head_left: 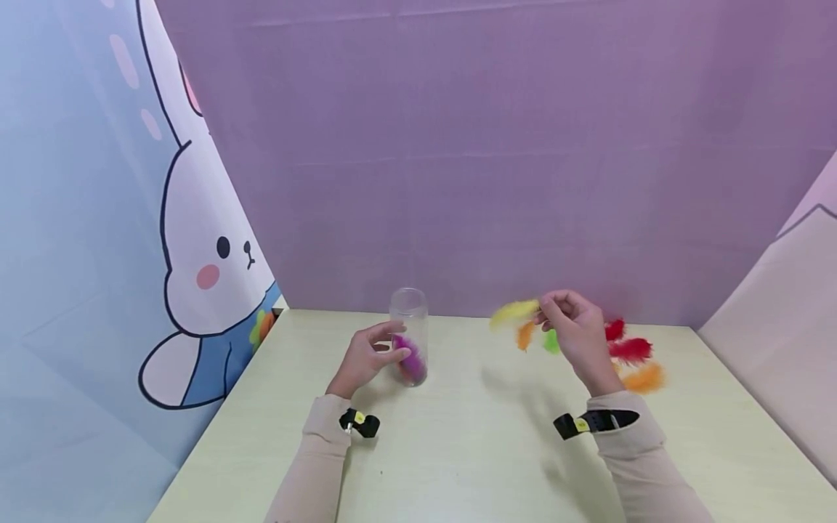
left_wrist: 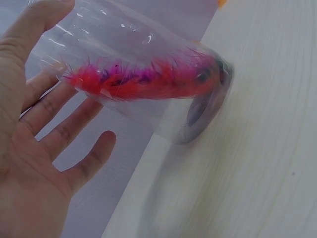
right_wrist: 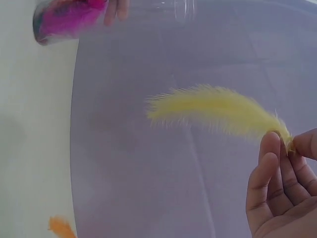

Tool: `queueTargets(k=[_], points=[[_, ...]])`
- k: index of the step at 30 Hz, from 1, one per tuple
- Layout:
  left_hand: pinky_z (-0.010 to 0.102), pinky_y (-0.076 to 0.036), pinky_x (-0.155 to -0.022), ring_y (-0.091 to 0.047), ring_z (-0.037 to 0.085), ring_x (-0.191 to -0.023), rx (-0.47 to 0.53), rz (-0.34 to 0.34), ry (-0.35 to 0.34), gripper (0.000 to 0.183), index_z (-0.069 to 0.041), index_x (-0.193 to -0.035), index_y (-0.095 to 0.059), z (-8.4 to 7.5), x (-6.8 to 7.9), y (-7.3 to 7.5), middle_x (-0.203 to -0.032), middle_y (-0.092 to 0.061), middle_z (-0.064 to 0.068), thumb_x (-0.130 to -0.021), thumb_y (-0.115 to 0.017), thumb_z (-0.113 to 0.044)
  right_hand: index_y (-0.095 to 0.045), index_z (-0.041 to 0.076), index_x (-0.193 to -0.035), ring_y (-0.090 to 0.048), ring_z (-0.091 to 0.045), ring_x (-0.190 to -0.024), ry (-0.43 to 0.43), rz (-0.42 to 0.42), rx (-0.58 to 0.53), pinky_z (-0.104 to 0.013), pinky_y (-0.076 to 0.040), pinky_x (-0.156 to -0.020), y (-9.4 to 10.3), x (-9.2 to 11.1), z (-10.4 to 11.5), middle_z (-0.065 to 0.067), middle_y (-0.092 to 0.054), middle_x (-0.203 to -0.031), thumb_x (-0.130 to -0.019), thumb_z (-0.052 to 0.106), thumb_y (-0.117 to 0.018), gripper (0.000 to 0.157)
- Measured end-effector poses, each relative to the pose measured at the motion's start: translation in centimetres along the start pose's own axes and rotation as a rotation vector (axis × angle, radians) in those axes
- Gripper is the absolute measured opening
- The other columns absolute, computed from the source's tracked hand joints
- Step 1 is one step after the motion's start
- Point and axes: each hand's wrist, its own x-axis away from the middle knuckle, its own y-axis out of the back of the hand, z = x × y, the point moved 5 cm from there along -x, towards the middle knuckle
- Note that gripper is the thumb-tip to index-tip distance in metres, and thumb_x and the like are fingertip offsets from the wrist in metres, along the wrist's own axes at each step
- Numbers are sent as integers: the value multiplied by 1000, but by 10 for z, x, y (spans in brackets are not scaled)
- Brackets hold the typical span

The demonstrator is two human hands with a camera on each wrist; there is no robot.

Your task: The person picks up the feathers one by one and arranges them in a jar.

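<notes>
A clear glass jar (head_left: 419, 327) stands upright on the table, with purple and red feathers (left_wrist: 143, 82) inside. My left hand (head_left: 370, 356) holds the jar from its left side, the thumb in front and the fingers around the back. In the air to the right of the jar, my right hand (head_left: 575, 330) pinches a yellow feather (right_wrist: 213, 110) by its quill end. The feather's tip points left towards the jar. Below and beside the right hand lie an orange feather (head_left: 525, 335) and a green feather (head_left: 551, 341), the green one partly hidden by the hand.
Right of the right hand lie red feathers (head_left: 631, 350) and another orange feather (head_left: 644, 378) on the pale table (head_left: 451, 450). A purple cloth (head_left: 497, 160) hangs along the table's back edge. A blue rabbit-print cloth (head_left: 78, 290) closes the left side.
</notes>
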Motion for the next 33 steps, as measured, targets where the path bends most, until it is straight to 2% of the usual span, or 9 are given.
queueTargets(k=[2, 9, 18, 24, 30, 33], points=[[46, -57, -102, -67, 25, -118, -1, -7, 4, 51, -18, -131, -69, 0, 0, 0, -130, -71, 6, -83, -86, -25, -62, -6, -109, -69, -13, -78, 12, 7, 1, -21, -59, -70, -4, -1, 3, 7, -71, -83, -103, 22, -63, 29], [49, -55, -104, -66, 26, -119, -13, 3, 15, 53, -17, -133, -68, 3, 1, -5, -131, -71, 6, -84, -86, -29, -62, -5, -110, -66, -9, -76, 25, 16, -12, -21, -59, -70, -16, -5, 12, 6, -69, -83, -103, 25, -63, 31], [45, -56, -102, -67, 24, -118, -12, -13, -1, 54, -21, -132, -68, 1, 0, -2, -129, -72, 3, -82, -88, -29, -62, -8, -108, -65, -7, -73, 70, -1, -60, -18, -57, -69, -37, -11, 33, 7, -68, -81, -103, 19, -63, 27], [48, -56, -102, -67, 25, -118, -8, -8, -2, 54, -19, -132, -68, 2, 0, -2, -130, -72, 5, -83, -87, -28, -63, -7, -107, -64, -8, -73, 73, -18, -75, -19, -58, -70, -49, -12, 42, 6, -68, -81, -102, 21, -64, 28], [51, -54, -104, -66, 30, -120, 7, 5, -6, 58, -8, -135, -66, 0, -2, -3, -135, -67, 19, -84, -86, -25, -63, -5, -105, -64, -8, -72, 99, -9, -90, -20, -57, -68, -62, -16, 52, 7, -69, -83, -103, 19, -63, 24], [52, -54, -104, -65, 32, -120, 9, 7, -4, 59, -6, -135, -65, 0, -2, -4, -135, -66, 21, -83, -86, -23, -64, -4, -105, -64, -8, -71, 104, -5, -92, -20, -57, -67, -67, -18, 56, 5, -69, -84, -103, 20, -63, 24]])
